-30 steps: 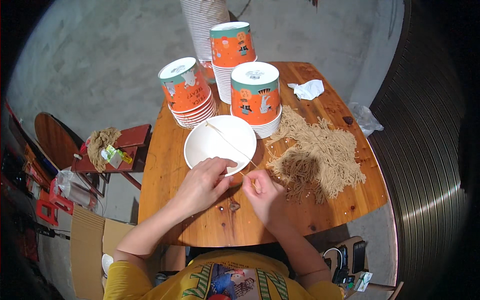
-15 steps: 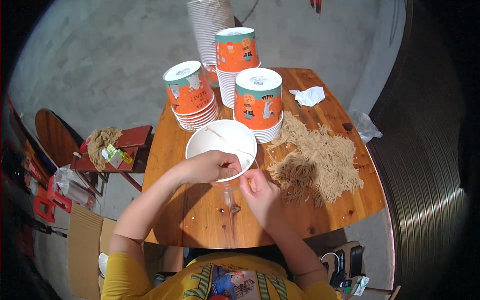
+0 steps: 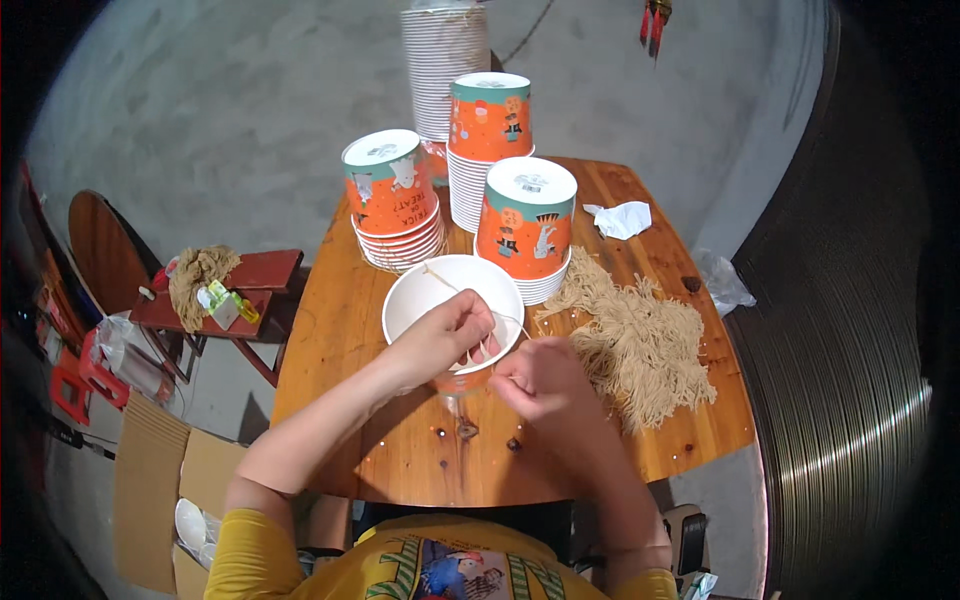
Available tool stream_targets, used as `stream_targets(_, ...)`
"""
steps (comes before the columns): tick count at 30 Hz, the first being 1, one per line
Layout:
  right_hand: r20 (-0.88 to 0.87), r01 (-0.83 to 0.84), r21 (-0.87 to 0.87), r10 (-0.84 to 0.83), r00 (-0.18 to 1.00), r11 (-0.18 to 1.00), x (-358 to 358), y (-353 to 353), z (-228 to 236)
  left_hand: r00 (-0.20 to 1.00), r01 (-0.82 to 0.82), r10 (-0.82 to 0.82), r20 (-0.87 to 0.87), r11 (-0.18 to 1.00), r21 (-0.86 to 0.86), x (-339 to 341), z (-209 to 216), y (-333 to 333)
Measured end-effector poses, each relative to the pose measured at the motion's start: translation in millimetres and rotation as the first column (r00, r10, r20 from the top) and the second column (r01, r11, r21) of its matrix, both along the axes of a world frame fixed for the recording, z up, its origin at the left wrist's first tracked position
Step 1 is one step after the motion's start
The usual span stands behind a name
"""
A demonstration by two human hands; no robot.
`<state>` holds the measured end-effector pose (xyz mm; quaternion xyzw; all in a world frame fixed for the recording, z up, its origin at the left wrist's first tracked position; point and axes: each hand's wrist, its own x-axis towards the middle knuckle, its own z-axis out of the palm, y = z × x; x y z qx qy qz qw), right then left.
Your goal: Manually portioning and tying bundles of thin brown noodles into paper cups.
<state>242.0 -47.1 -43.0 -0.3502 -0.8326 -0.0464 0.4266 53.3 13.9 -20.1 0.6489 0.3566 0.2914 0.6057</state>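
Observation:
In front of me a paper bucket (image 3: 412,300) stands mouth up, its white inside showing. A thin tan string (image 3: 508,317) runs across its mouth from the far inner wall to the right rim. At the near side of the mouth my left hand (image 3: 440,345) is closed, with loops of pale string between its fingers. My right hand (image 3: 550,378) is curled into a fist just outside the right rim. The string leads toward it, but whatever its fingers hold is hidden. To the right lies a heap of tan cut string (image 3: 640,345).
Upside-down stacks of orange buckets (image 3: 525,225) stand behind the open one on the wooden table (image 3: 400,470), with a tall white stack (image 3: 445,75) farther back. A crumpled tissue (image 3: 622,219) lies at the far right. A cardboard box (image 3: 150,500) and a red bench (image 3: 275,275) are at left.
My left hand has come up and slightly away from the near rim, showing string loops. My right hand has gone from a pinch at the rim to a fist farther right and lower. The view has shifted.

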Motion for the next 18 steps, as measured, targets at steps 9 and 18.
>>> stream_targets(9, -0.29, -0.167, -0.712, -0.07, 0.954, 0.682, 3, 27, 32, 0.995, 0.082, -0.081, -0.058, 0.996, 0.018, 2, -6, 3)
stream_targets(18, -0.071, 0.104, -0.397, -0.143, 0.987, 0.912, 7, 35, 11, 0.975, 0.196, -0.212, -0.069, 0.962, -0.191, -2, -6, 10)
